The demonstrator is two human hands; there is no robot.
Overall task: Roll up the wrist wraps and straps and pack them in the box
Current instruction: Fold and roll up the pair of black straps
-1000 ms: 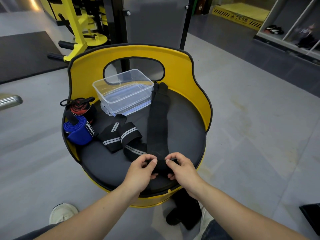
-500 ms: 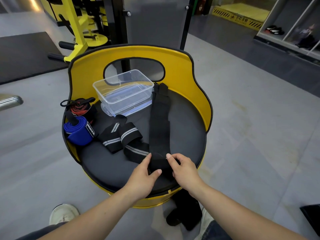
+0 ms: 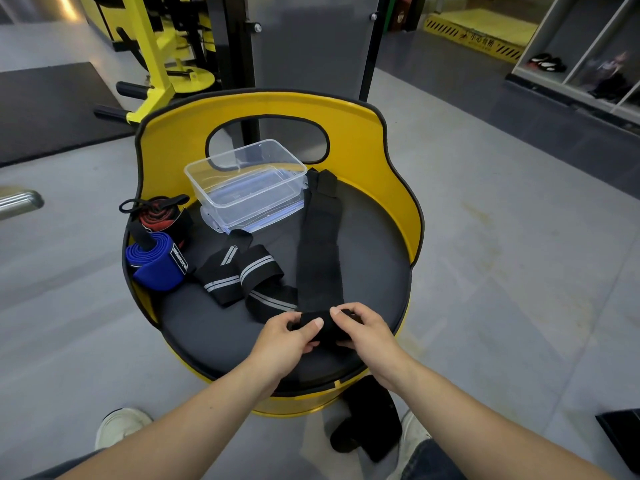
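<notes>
Now both hands [image 3: 282, 336] [image 3: 363, 329] pinching strap [image 3: 320, 271]

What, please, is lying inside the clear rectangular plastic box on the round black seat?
The clear rectangular plastic box appears to hold no wrap or strap. Through its walls shows a clear blue-edged lid underneath it. The seat under the lid is covered.

A long black strap [image 3: 320, 258] lies flat from beside the empty clear plastic box [image 3: 246, 188] toward the near seat edge, its near end partly rolled, with striped black wraps [image 3: 239, 271] and rolled blue [image 3: 157, 259] and red-black wraps [image 3: 160, 216] left of the box.
</notes>
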